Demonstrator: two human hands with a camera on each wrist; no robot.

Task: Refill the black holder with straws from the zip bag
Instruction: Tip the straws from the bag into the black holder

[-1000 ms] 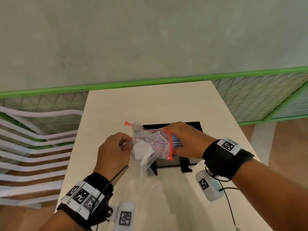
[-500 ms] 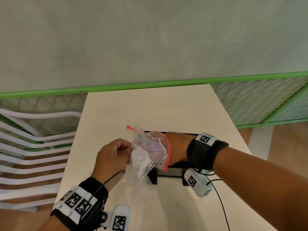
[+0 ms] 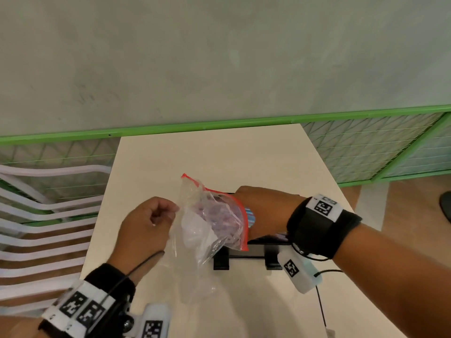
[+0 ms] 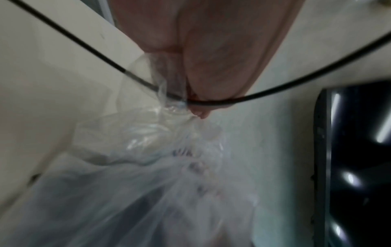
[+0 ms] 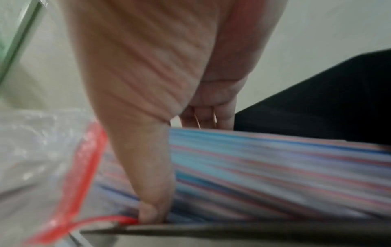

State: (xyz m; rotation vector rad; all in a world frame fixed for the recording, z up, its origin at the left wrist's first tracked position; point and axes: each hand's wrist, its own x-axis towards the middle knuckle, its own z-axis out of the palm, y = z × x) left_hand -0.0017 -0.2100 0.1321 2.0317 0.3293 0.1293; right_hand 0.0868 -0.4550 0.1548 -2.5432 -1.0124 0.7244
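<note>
While the left hand pinches the zip bag by its crumpled side, the right hand has closed round the bundle of striped straws and drawn it farther out of the red-edged mouth than half a second ago. Judging by that, the bag is nearly emptied and the drop into the black holder comes next. The straws lie roughly level, long axis running left to right, free ends pointing right over the holder, which stands on the bench under the right hand.
</note>
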